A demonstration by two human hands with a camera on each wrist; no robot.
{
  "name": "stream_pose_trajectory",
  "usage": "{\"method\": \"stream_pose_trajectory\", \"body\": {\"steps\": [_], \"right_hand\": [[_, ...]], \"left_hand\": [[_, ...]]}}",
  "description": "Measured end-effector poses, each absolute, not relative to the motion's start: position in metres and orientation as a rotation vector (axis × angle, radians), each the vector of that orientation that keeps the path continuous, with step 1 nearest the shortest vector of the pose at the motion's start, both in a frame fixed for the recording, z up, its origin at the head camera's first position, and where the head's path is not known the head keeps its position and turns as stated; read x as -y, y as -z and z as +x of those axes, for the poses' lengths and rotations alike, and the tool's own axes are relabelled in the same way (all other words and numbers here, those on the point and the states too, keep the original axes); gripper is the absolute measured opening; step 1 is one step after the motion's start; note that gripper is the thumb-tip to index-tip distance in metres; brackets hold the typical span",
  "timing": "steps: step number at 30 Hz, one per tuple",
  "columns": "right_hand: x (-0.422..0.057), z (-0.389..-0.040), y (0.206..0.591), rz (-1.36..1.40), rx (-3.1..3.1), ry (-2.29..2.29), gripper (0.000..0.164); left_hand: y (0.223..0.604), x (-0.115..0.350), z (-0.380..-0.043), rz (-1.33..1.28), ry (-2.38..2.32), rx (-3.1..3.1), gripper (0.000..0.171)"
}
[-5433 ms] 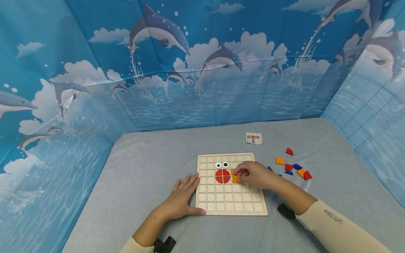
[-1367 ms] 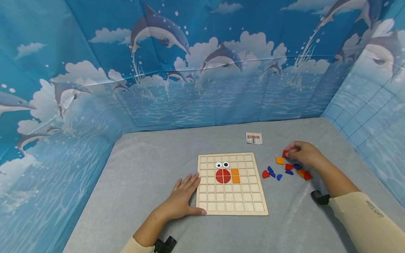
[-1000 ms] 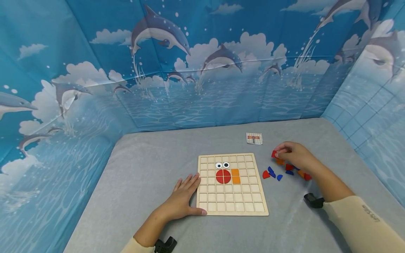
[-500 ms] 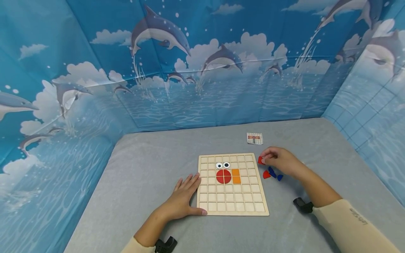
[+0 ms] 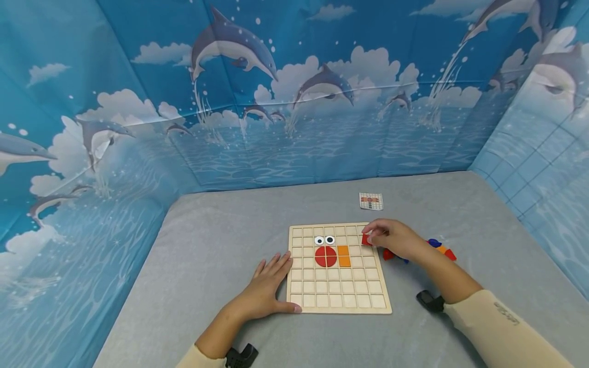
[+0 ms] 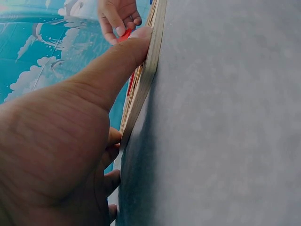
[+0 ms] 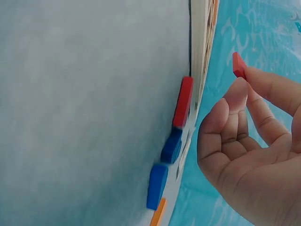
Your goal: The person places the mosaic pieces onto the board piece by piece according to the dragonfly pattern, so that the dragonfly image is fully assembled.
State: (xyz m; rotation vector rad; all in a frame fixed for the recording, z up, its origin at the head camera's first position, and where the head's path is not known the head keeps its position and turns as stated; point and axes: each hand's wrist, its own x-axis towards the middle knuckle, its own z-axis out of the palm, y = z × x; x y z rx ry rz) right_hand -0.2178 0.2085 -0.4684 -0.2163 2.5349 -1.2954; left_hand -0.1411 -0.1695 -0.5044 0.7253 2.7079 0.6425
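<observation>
A wooden grid board [image 5: 322, 301] lies in front of me. My left hand [image 5: 266, 291] rests along its left edge with fingers straight and the thumb at the near corner; in the left wrist view the thumb [image 6: 117, 56] lies against the board's side. Over the board's upper right cells, my right hand [image 5: 397, 239] pinches a red quarter-circle piece [image 5: 366, 239] between thumb and fingertips. On the board sit two round eye pieces [image 5: 330, 240], a red circle [image 5: 325, 256] of quarter pieces, and two orange squares [image 5: 343, 256], one above the other.
Right of the board lie loose pieces: a red one [image 5: 388, 254], a blue one [image 5: 434, 243], an orange one [image 5: 442, 249] and more, partly hidden by the right arm. A small printed grid card [image 5: 370, 201] lies behind the board. Dolphin-print cloth [image 5: 276, 153] walls the back and sides.
The right hand let go of an orange square on the board, picked up the red quarter-circle from the loose pieces, and carried it left over the board. The left hand stayed put.
</observation>
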Motion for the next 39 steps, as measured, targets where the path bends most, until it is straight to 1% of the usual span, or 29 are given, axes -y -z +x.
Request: {"method": "stream_pose_trajectory", "body": {"steps": [8,15,24,39], "right_hand": [[-0.196,-0.216,0.467,-0.261,-2.489,1.320,0.026],[-0.191,-0.217,0.468,-0.270,-2.480,1.288,0.022],[-0.186,-0.218,0.474,-0.372,-2.505,1.224,0.018],[-0.177,-0.218,0.481,-0.368,-2.578,1.124,0.009]], "left_hand": [[0.504,0.169,-0.141,0.725,-0.651,-2.708,0.116],[0.506,0.169,-0.142,0.732,-0.639,-2.715,0.116],[0.505,0.169,-0.141,0.736,-0.643,-2.712,0.117],[0.506,0.170,-0.141,0.730,-0.644,-2.714,0.117]]}}
